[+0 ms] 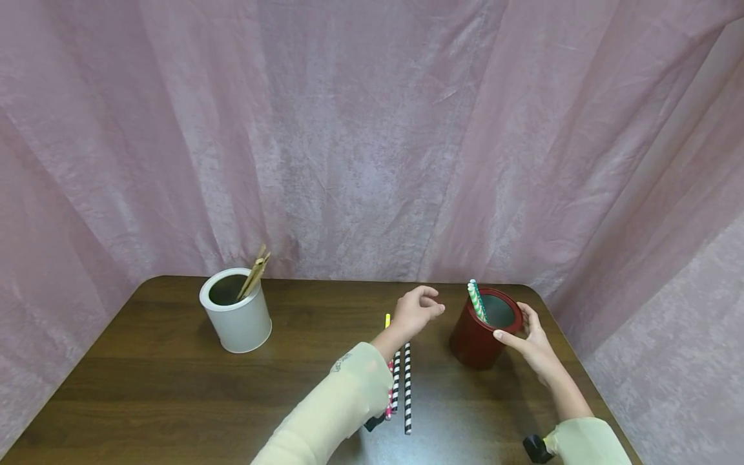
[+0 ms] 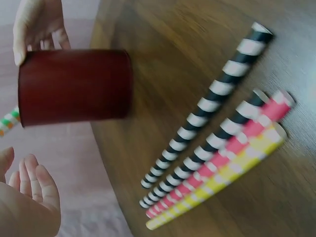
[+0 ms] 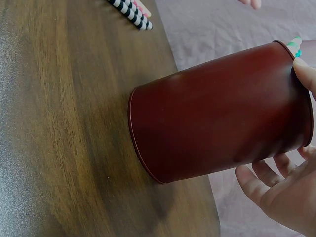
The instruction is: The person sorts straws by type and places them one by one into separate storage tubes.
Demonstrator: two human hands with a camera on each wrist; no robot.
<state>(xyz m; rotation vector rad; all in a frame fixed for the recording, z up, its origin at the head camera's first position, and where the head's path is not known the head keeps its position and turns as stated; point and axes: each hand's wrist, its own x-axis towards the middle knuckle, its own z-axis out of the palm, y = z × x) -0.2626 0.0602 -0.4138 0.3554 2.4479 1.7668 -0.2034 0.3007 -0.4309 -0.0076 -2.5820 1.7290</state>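
Note:
My right hand (image 1: 535,345) grips a dark red canister (image 1: 472,341) at its right side, thumb at the near rim and fingers around the far side. Green-and-white paper straws (image 1: 476,302) lean out of its top. Left of the canister, my left hand (image 1: 409,314) hovers with loosely bent fingers and nothing in them. Beneath that arm, two black-and-white striped straws (image 2: 207,106), a pink one (image 2: 222,158) and a yellow one (image 2: 217,180) lie side by side on the table. The left sleeve partly hides them in the head view.
A white canister (image 1: 241,329) holding several tan sticks (image 1: 254,278) stands at the back left of the brown wooden table (image 1: 145,374). Pink curtains (image 1: 360,142) hang behind the table and along its right side.

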